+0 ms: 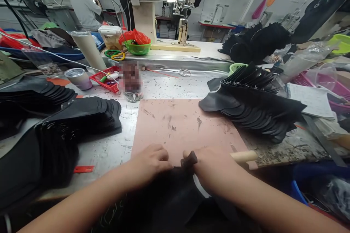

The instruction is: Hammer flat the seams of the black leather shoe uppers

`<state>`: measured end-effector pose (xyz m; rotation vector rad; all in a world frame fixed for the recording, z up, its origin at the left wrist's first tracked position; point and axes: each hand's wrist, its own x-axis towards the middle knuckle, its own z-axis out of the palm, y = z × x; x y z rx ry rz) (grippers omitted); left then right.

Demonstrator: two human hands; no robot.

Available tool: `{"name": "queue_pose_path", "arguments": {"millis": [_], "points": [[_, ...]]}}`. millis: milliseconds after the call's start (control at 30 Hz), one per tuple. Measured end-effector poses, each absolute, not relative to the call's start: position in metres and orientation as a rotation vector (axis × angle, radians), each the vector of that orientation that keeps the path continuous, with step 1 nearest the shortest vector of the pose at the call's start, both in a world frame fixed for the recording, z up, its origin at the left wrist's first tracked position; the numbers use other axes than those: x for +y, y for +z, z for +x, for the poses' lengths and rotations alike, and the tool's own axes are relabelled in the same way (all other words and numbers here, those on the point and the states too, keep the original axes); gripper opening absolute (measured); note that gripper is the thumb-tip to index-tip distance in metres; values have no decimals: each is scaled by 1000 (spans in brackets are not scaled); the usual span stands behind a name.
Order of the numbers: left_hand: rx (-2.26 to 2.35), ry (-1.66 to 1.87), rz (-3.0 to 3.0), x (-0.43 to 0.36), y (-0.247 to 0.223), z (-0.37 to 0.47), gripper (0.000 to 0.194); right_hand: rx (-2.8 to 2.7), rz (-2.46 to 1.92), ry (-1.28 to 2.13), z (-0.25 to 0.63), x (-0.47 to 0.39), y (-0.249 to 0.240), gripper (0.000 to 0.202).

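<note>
My right hand point(210, 162) is wrapped round a hammer, its dark head point(189, 160) showing left of the fingers and its pale wooden handle point(244, 156) sticking out to the right. Beside it, my left hand point(153, 158) has its fingers bent together, the tips on the edge of a black leather-like piece point(164, 196). That piece hangs over the near edge of a pinkish mat point(169, 120), toward my lap. A white strip point(201, 186) shows on it below my right hand. What the left fingertips pinch is partly hidden.
Fanned stacks of black pieces lie left point(90, 116) and right point(254, 109) of the mat. Behind are a red basket point(106, 80), a jar point(133, 96), a green bowl point(138, 48) and a sewing machine point(182, 25). A person point(84, 7) stands far back left.
</note>
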<state>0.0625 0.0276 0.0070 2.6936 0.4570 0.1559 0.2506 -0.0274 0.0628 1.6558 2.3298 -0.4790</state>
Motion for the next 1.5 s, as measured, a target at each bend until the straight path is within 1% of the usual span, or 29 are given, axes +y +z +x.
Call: {"name": "queue_pose_path", "arguments": {"millis": [133, 267, 400, 533, 667, 800, 900, 1067, 1167, 1267, 1367, 1500], "points": [[438, 185, 2641, 30, 7, 57, 26, 2384, 1672, -442, 246, -26, 61, 22], [448, 165, 2671, 32, 8, 53, 28, 2364, 1644, -492, 244, -23, 60, 17], [415, 203, 2606, 36, 6, 48, 24, 2393, 1696, -520, 242, -20, 60, 21], [428, 180, 2622, 39, 2, 42, 30, 2384, 1662, -491, 241, -17, 58, 21], [427, 221, 2576, 41, -1, 35, 27, 2436, 1690, -538, 238, -17, 55, 23], [408, 184, 2636, 44, -3, 28, 32, 2427, 1654, -481, 233, -15, 55, 22], [385, 270, 2621, 46, -3, 25, 29, 2498, 1683, -468, 228, -13, 54, 23], [389, 272, 2681, 47, -3, 22, 28, 2500, 1626, -448, 223, -8, 53, 19], [351, 394, 2727, 42, -3, 15, 27, 2554, 1640, -413, 219, -6, 52, 20], [365, 389, 2863, 31, -2, 3, 32, 2556, 1566, -442, 216, -3, 54, 16], [499, 349, 2933, 18, -3, -7, 41, 2606, 1590, -433, 211, 0, 57, 19], [640, 388, 2974, 8, -3, -9, 42, 2563, 1523, -473, 205, 7, 59, 20]]}}
